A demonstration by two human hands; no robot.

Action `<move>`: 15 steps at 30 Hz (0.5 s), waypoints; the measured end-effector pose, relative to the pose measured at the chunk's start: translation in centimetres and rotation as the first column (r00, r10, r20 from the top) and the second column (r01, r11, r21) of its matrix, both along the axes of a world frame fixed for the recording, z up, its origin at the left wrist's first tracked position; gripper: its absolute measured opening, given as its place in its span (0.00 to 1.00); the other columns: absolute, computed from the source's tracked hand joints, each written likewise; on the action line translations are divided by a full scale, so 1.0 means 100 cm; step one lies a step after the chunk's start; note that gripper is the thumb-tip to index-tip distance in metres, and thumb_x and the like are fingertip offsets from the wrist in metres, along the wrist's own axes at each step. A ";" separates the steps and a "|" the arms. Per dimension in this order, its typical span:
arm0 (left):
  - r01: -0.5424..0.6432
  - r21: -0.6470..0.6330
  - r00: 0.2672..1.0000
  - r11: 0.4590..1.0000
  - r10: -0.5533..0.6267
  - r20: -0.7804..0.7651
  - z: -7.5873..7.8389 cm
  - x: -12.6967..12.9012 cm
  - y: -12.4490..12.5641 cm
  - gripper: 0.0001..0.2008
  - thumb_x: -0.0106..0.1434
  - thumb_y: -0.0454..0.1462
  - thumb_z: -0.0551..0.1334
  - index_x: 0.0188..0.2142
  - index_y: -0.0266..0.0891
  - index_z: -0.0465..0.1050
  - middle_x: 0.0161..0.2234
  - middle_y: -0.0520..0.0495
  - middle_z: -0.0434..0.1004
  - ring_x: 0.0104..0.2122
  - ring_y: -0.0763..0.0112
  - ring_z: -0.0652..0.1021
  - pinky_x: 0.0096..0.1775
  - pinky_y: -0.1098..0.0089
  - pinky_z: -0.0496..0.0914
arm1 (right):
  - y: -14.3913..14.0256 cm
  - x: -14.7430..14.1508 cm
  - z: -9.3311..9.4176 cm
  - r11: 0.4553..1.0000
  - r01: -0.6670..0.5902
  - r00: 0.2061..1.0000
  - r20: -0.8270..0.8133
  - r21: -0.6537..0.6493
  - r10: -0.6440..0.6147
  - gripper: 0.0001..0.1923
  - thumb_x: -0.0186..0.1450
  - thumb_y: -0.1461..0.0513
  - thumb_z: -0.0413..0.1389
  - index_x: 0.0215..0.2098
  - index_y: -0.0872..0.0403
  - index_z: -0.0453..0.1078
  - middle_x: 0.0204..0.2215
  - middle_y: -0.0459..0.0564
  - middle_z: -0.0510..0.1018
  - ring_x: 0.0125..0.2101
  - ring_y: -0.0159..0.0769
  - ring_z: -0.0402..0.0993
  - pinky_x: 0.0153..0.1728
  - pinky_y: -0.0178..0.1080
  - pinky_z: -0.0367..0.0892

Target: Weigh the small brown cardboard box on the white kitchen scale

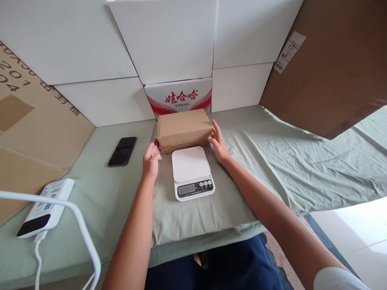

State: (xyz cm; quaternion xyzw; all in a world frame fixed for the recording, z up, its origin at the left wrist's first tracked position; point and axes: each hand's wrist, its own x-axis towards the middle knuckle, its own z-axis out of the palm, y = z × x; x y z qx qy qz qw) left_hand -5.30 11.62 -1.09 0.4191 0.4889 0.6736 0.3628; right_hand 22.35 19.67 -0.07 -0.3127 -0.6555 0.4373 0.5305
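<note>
One head-worn camera, as I see it, sits above the near lap [242, 266], looking forward and down, close to the carton [185, 125], toward far white boxes [166, 44].

Left hand [151, 162] and right hand [219, 146]: both bare, five-digit, wrists narrow. Behind each hand, left forearm [131, 237] and right forearm [266, 197] uncovered, outline smooth, widening away from the wrist. Well behind the right hand, at the upper end of the bare forearm: white sleeve [335, 279], plain, hem curved round the arm, remainder cut off by frame edge. Nearer the body than both hands, roughly between them: dark navy lap garment [242, 268], plain cloth, soft folds; small dark detail [204, 260] at its front, nature unclear.
</note>
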 end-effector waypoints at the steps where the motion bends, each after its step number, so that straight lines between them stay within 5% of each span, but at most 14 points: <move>1: 0.005 0.001 1.000 1.000 -0.005 -0.001 0.000 0.000 0.000 0.41 0.41 0.31 0.59 0.59 0.42 0.76 0.65 0.40 0.73 0.69 0.50 0.68 0.67 0.55 0.63 | -0.001 0.000 0.000 1.000 -0.006 1.000 0.002 0.005 0.006 0.45 0.68 0.41 0.55 0.76 0.41 0.44 0.77 0.47 0.53 0.75 0.48 0.54 0.73 0.60 0.55; 15: 0.021 0.004 0.999 1.000 -0.021 -0.044 0.005 0.006 -0.001 0.40 0.41 0.33 0.59 0.58 0.44 0.77 0.61 0.41 0.77 0.67 0.48 0.70 0.61 0.55 0.69 | -0.005 -0.003 0.001 1.000 0.000 1.000 0.027 0.013 0.000 0.45 0.68 0.43 0.55 0.76 0.43 0.44 0.76 0.47 0.56 0.73 0.47 0.58 0.71 0.56 0.59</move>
